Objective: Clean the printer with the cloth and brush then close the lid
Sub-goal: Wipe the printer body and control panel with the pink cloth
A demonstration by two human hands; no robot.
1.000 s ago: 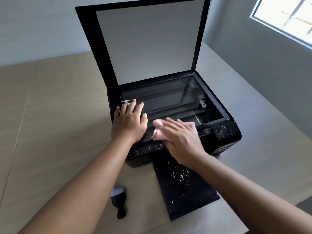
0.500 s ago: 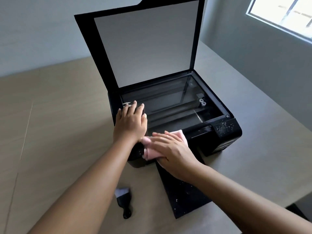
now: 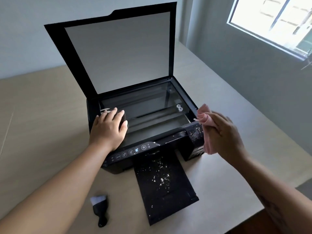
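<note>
A black printer (image 3: 170,142) stands on the table with its scanner lid (image 3: 118,53) raised upright and the glass (image 3: 148,105) bare. My left hand (image 3: 108,130) lies flat on the printer's front left corner, fingers spread. My right hand (image 3: 222,135) is off the printer's right side, gripping a bunched pink cloth (image 3: 205,119) that hangs beside the front right corner. White specks cover that corner (image 3: 195,134) and the pulled-out paper tray (image 3: 162,181). A small black brush (image 3: 100,210) with pale bristles lies on the table near my left forearm.
The beige table (image 3: 42,132) reaches left and ends on the right at an edge (image 3: 244,215) near my right arm. A grey wall with a bright window (image 3: 273,22) rises at the right. A lit control panel (image 3: 131,152) runs along the printer's front.
My right hand has swept the cloth from the control panel at the front across to the printer's right corner and lifted off it. My left hand stays pressed on the printer.
</note>
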